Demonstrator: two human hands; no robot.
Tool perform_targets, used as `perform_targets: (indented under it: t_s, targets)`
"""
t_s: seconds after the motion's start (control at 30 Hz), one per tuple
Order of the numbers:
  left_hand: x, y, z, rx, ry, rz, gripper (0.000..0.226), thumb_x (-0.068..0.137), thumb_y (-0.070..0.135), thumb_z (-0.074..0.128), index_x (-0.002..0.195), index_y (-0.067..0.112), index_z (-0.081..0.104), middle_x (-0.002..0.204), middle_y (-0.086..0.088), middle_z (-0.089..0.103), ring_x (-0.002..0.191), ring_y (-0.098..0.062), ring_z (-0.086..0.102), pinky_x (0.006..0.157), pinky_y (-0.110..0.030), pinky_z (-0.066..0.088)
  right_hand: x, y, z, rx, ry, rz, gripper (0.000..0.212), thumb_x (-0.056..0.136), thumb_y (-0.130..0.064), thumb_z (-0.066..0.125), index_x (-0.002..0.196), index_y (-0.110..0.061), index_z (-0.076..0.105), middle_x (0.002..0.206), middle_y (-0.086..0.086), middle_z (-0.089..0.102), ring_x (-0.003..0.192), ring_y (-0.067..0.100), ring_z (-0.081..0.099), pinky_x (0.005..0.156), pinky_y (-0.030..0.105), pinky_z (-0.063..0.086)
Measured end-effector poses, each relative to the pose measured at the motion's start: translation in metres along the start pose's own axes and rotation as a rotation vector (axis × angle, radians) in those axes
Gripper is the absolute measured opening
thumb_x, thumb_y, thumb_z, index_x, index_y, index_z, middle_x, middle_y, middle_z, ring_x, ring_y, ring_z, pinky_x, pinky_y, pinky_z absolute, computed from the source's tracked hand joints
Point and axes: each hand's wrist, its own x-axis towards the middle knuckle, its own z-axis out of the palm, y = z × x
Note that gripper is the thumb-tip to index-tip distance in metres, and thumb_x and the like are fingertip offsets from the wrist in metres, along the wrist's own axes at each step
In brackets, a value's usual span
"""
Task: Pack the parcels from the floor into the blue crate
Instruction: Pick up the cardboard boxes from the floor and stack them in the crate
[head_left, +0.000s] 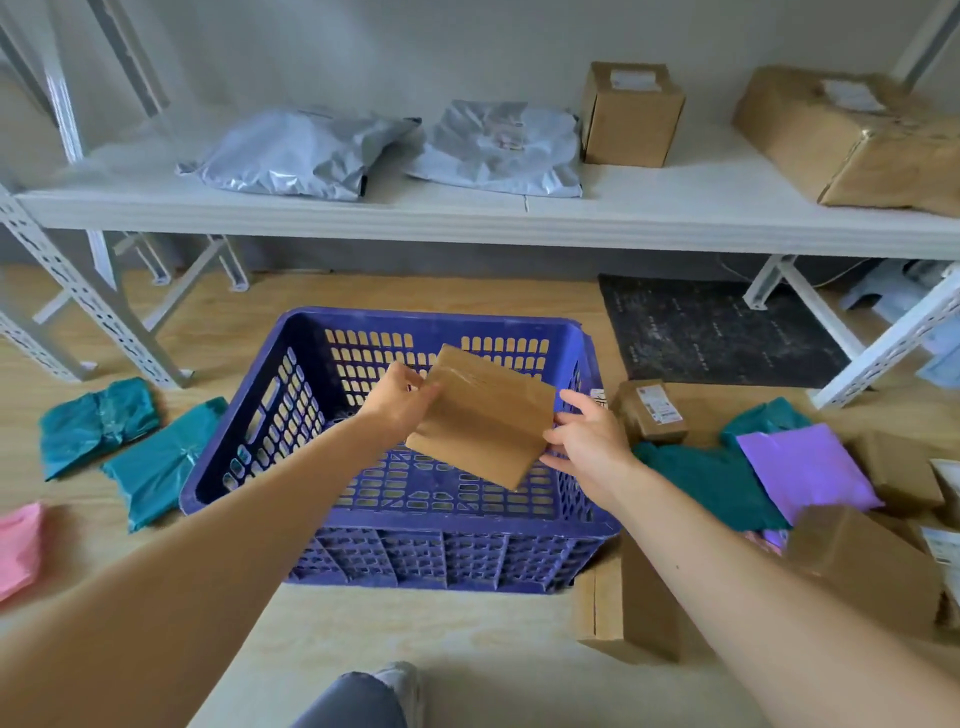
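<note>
A person is holding a taped brown parcel (483, 415) above the open blue crate (415, 317) on the wooden floor, with the parcel tilting over the crate's slotted bottom. The left hand (400, 400) is curling its fingers round the parcel's upper left corner, while the right hand (587, 441) is clasping the lower right edge between thumb and fingers. Two teal bags (98, 423) and a pink bag (18, 545) are lying left of the crate. A small labelled box (652, 410), a purple mailer (805, 467) and more cartons are crowding its right side. Behind, grey mailers (301, 153) and cardboard boxes (631, 114) are sitting on a white shelf (467, 218).
</note>
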Motion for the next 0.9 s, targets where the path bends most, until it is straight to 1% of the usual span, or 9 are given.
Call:
perform_targets:
  t_s: [0.1,0.23,0.33,0.43,0.57,0.67,0.73,0.83,0.9]
  targets:
    - [0.016,-0.009,-0.005,-0.01,-0.035,-0.03,0.038,0.092,0.026,0.055,0.127,0.018,0.043,0.119,-0.009,0.056,0.103,-0.025,0.058,0.093,-0.042,0.05,0.015,0.001,0.009,-0.046,-0.033,0.035,0.059,0.09,0.014,0.044,0.142,-0.013,0.037,0.109,0.001,0.051,0.106,0.024,0.055,0.091,0.039,0.051]
    - [0.039,-0.024,-0.005,0.072,-0.126,-0.037,0.053,0.088,0.001,0.052,0.136,0.021,0.038,0.109,-0.01,0.056,0.084,-0.022,0.054,0.074,-0.035,0.048,0.04,0.008,0.019,-0.152,-0.078,0.051,0.046,0.088,0.016,0.038,0.122,-0.009,0.058,0.113,0.006,0.063,0.106,0.025,0.06,0.086,0.036,0.052]
    - [0.058,-0.037,0.002,0.106,-0.139,-0.056,0.055,0.085,-0.002,0.055,0.134,0.015,0.036,0.11,-0.011,0.057,0.083,-0.02,0.055,0.072,-0.034,0.05,0.061,0.017,0.026,-0.161,-0.08,0.075,0.041,0.088,0.014,0.039,0.112,-0.01,0.063,0.112,0.009,0.066,0.104,0.026,0.063,0.084,0.036,0.054]
    - [0.077,-0.047,0.012,0.064,-0.155,-0.092,0.051,0.085,0.003,0.059,0.13,0.013,0.038,0.112,-0.012,0.057,0.091,-0.023,0.055,0.078,-0.038,0.049,0.081,0.027,0.031,-0.156,-0.085,0.113,0.028,0.092,0.004,0.048,0.108,-0.016,0.061,0.114,0.01,0.064,0.106,0.027,0.061,0.085,0.036,0.052]
    - [0.104,-0.063,0.031,-0.064,-0.159,-0.149,0.039,0.091,0.02,0.057,0.126,0.011,0.04,0.116,-0.015,0.056,0.098,-0.025,0.055,0.079,-0.036,0.045,0.107,0.043,0.036,-0.111,-0.057,0.211,0.003,0.093,-0.02,0.057,0.092,-0.023,0.056,0.114,0.008,0.06,0.106,0.028,0.059,0.085,0.037,0.05]
    - [0.122,-0.078,0.046,-0.153,-0.16,-0.2,0.035,0.094,0.031,0.052,0.12,0.009,0.041,0.121,-0.017,0.054,0.101,-0.027,0.054,0.091,-0.045,0.047,0.127,0.053,0.04,-0.085,0.002,0.271,0.027,0.093,-0.039,0.056,0.108,-0.018,0.05,0.113,0.005,0.052,0.109,0.028,0.054,0.089,0.042,0.049]
    - [0.13,-0.085,0.057,-0.214,-0.166,-0.232,0.042,0.095,0.043,0.046,0.122,0.011,0.04,0.124,-0.01,0.051,0.112,-0.028,0.052,0.095,-0.047,0.047,0.138,0.056,0.043,-0.077,0.07,0.296,0.03,0.094,-0.047,0.05,0.107,-0.02,0.045,0.105,0.006,0.046,0.11,0.031,0.053,0.093,0.045,0.048]
    - [0.14,-0.091,0.072,-0.285,-0.147,-0.27,0.045,0.094,0.052,0.042,0.118,0.015,0.038,0.12,-0.007,0.05,0.112,-0.027,0.052,0.088,-0.041,0.048,0.152,0.064,0.046,-0.075,0.201,0.263,0.029,0.096,-0.044,0.048,0.088,-0.016,0.047,0.103,0.009,0.053,0.104,0.033,0.057,0.097,0.05,0.047]
    - [0.146,-0.095,0.079,-0.3,-0.13,-0.285,0.042,0.094,0.046,0.046,0.117,0.011,0.043,0.121,-0.009,0.053,0.11,-0.026,0.054,0.086,-0.041,0.051,0.158,0.07,0.047,-0.079,0.254,0.242,0.023,0.096,-0.036,0.05,0.089,-0.014,0.051,0.1,0.008,0.055,0.098,0.029,0.055,0.098,0.05,0.046]
